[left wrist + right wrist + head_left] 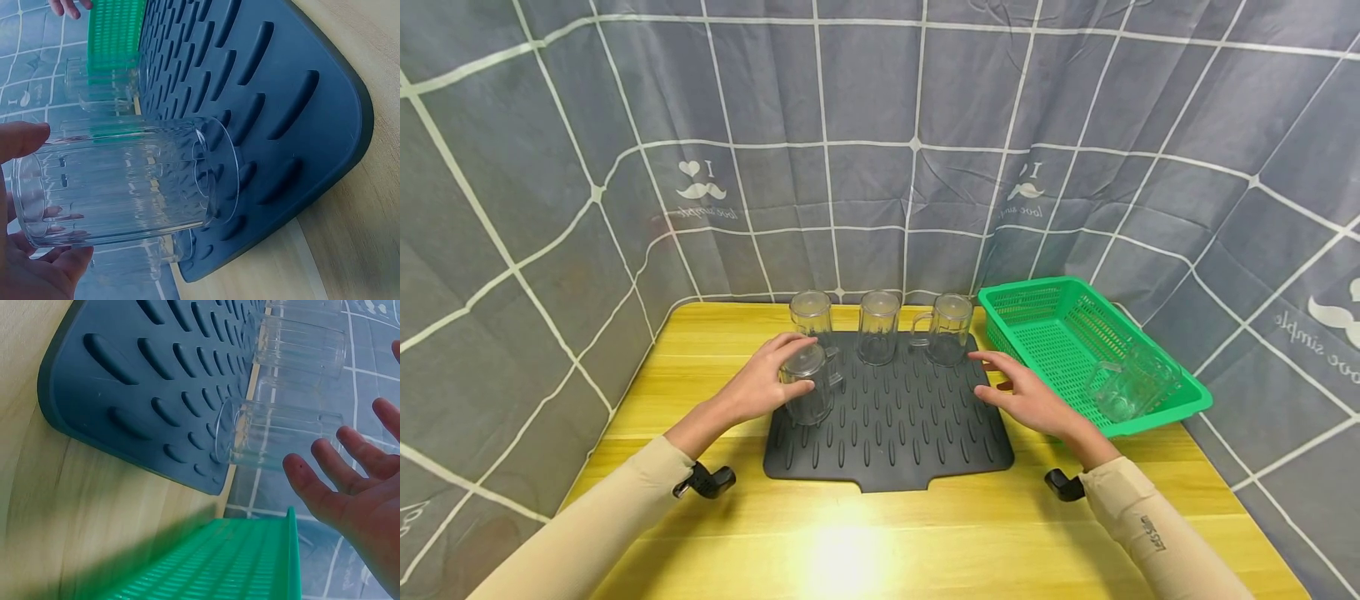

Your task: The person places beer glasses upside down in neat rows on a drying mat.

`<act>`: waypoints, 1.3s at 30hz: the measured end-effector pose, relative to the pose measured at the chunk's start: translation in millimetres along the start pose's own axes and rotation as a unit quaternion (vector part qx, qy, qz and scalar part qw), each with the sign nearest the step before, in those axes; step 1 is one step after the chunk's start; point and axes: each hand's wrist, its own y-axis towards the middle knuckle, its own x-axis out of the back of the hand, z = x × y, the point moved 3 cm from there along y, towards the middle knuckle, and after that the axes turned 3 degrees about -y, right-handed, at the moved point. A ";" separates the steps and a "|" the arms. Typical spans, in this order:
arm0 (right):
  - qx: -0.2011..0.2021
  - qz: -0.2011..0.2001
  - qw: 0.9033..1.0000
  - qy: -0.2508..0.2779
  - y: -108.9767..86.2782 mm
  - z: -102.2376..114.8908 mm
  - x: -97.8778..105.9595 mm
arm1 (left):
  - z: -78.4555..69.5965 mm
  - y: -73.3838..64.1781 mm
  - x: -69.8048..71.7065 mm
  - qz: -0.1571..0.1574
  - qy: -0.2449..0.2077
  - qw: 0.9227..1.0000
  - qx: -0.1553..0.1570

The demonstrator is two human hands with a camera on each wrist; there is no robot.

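My left hand (763, 382) grips a clear glass mug (809, 404) near its upturned base, thumb on one side and fingers on the other. The mug stands mouth down at the left of a black ridged drying mat (891, 433); its handle points right. Behind it, along the mat's back, are three more upside-down mugs: a left one (811, 310), a middle one (878, 329) and a right one (950, 329). My right hand (1022, 396) hovers by the mat's right edge, fingers spread and holding nothing, as the palm (375, 519) in the right wrist view shows.
A green perforated plastic basket (1037, 333) sits right of the mat, with another glass mug (1131, 387) lying tilted inside. The yellow wooden table (737, 542) is backed by a grey checked curtain (872, 100). Black wrist mounts (711, 481) hang under both sleeves.
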 end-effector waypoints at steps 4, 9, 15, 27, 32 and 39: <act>0.005 -0.001 1.000 0.003 -1.0 1.5 2.1 | -1.5 -0.4 -0.3 -0.003 0.008 1.000 -0.009; 0.003 0.001 1.000 0.006 -1.2 2.1 5.2 | -4.3 -1.5 -0.4 -0.002 0.016 1.000 -0.008; 0.005 -0.002 1.000 0.001 -1.8 2.6 10.3 | -5.5 -2.5 -3.0 -0.004 0.027 1.000 -0.007; 0.017 -0.019 0.999 -0.020 -2.8 0.8 21.3 | -10.8 -3.4 -5.3 -0.040 0.051 0.998 -0.012; 0.019 -0.026 0.999 -0.025 -4.2 -1.3 25.5 | -15.8 -4.1 -5.3 -0.063 0.076 0.995 -0.031; 0.015 -0.031 0.999 -0.031 -6.2 -3.5 30.7 | -26.8 -6.5 -8.1 -0.100 0.111 0.985 -0.084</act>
